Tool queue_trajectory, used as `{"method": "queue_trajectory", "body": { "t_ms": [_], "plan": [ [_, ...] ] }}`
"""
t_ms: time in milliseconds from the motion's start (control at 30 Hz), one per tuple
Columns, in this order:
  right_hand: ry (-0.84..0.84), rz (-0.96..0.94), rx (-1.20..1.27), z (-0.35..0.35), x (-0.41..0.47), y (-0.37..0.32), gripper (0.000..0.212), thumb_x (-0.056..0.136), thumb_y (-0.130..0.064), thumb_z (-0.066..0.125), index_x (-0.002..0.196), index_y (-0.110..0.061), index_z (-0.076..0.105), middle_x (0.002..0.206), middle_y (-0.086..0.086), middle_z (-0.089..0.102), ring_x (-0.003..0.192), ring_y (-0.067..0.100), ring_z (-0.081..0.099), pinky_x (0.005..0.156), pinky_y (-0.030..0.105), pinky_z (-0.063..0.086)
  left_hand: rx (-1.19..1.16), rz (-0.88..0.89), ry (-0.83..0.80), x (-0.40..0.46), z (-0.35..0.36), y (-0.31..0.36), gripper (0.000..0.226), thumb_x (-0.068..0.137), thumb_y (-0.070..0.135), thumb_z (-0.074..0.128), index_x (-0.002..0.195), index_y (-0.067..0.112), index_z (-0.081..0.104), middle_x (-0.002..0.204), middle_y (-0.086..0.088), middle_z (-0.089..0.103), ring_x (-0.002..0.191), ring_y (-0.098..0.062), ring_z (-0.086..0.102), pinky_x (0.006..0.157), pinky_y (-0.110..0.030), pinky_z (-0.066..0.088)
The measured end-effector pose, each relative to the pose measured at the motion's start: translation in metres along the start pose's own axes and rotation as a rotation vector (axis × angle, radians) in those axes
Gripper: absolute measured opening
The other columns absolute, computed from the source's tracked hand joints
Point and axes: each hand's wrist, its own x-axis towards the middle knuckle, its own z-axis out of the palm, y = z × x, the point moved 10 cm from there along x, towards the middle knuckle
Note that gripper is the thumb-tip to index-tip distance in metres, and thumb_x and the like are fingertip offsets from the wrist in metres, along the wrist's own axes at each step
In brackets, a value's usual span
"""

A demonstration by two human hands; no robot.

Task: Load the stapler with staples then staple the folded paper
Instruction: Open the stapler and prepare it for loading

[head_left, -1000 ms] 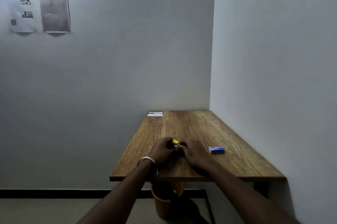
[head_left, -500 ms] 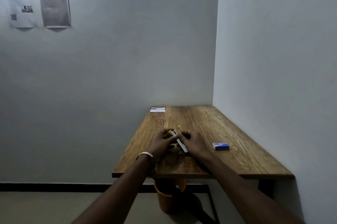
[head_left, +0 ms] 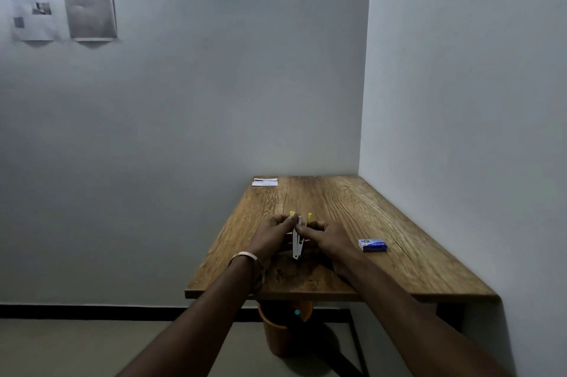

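A small stapler (head_left: 297,240) with yellow tips and a silver metal channel is held over the middle of the wooden table (head_left: 352,208). It is swung open, the silver part pointing toward me. My left hand (head_left: 271,235) grips its left side and my right hand (head_left: 328,237) grips its right side, fingers pinching the top. A blue staple box (head_left: 372,244) lies on the table to the right of my right hand. The folded white paper (head_left: 265,182) rests at the table's far left corner.
The table stands in a corner, with a wall along its right side and another behind it. An orange bucket (head_left: 277,330) sits on the floor under the near edge. Printed sheets (head_left: 63,4) hang on the wall at upper left.
The stapler has gone from closed between my hands to swung open, and its silver channel has turned from slanting to pointing straight at me. Both hands have stayed on it.
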Motion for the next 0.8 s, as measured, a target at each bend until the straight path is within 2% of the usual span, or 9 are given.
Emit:
{"method": "queue_trajectory", "body": {
  "t_ms": [67,200,300,433,533,600,700,800],
  "plan": [
    [0.018,0.012,-0.007,-0.002,0.002,0.003,0.027,0.083,-0.026,0.078,0.103,-0.008,0.075,0.099,0.012,0.077,0.093,0.029,0.074,0.086,0.053,0.059,0.005,-0.016,0.007,0.003,0.001,-0.003,0.037,0.101,0.027,0.051,0.11,-0.005,0.068,0.105,-0.023,0.072,0.093,-0.03,0.071,0.08,-0.037,0.06],
    [0.058,-0.005,-0.052,-0.005,0.004,0.003,0.019,0.088,-0.025,0.073,0.099,-0.01,0.076,0.095,0.009,0.078,0.09,0.025,0.075,0.085,0.052,0.06,0.059,0.015,0.054,0.007,0.001,-0.002,0.04,0.102,0.026,0.05,0.106,-0.009,0.067,0.104,-0.028,0.07,0.084,-0.029,0.071,0.073,-0.035,0.059],
    [0.073,-0.009,-0.083,-0.007,0.004,0.002,0.021,0.09,-0.025,0.071,0.102,-0.008,0.075,0.097,0.01,0.077,0.091,0.024,0.074,0.086,0.05,0.06,0.088,0.029,0.058,0.008,0.001,0.0,0.04,0.102,0.025,0.049,0.107,-0.01,0.066,0.104,-0.029,0.07,0.091,-0.036,0.07,0.081,-0.043,0.057],
    [0.178,0.039,-0.007,-0.02,0.006,0.006,0.029,0.09,-0.03,0.07,0.1,-0.004,0.073,0.095,0.013,0.077,0.089,0.027,0.075,0.082,0.045,0.062,-0.097,-0.045,0.075,0.005,-0.004,-0.006,0.036,0.105,0.025,0.043,0.111,-0.006,0.061,0.108,-0.019,0.072,0.089,-0.027,0.072,0.068,-0.032,0.059],
    [0.153,0.047,0.032,-0.019,0.006,0.007,0.026,0.092,-0.027,0.068,0.103,-0.004,0.071,0.095,0.014,0.077,0.086,0.026,0.076,0.072,0.039,0.063,-0.134,-0.038,0.05,0.004,-0.005,-0.006,0.031,0.105,0.026,0.043,0.109,0.0,0.06,0.109,-0.012,0.074,0.093,-0.026,0.073,0.077,-0.037,0.061],
    [0.154,0.064,0.133,-0.018,0.004,0.009,0.021,0.094,-0.021,0.066,0.104,-0.003,0.069,0.096,0.015,0.076,0.084,0.024,0.077,0.066,0.034,0.062,-0.186,-0.038,0.087,0.003,-0.008,-0.006,0.027,0.105,0.025,0.043,0.113,0.002,0.054,0.11,-0.01,0.073,0.091,-0.024,0.074,0.075,-0.037,0.061],
    [0.227,0.085,0.205,-0.025,0.003,0.011,0.021,0.093,-0.019,0.068,0.104,-0.001,0.066,0.098,0.017,0.075,0.087,0.026,0.076,0.069,0.036,0.063,-0.261,-0.048,0.134,0.002,-0.012,-0.009,0.024,0.105,0.024,0.041,0.116,0.004,0.049,0.109,-0.01,0.073,0.09,-0.02,0.075,0.067,-0.031,0.061],
    [0.285,0.083,0.218,-0.03,0.0,0.011,0.014,0.089,-0.017,0.072,0.094,-0.005,0.067,0.095,0.016,0.074,0.086,0.025,0.075,0.065,0.034,0.062,-0.262,-0.047,0.144,0.002,-0.015,-0.011,0.022,0.105,0.022,0.042,0.112,0.004,0.052,0.109,-0.01,0.073,0.096,-0.02,0.073,0.074,-0.033,0.061]
  ]
}}
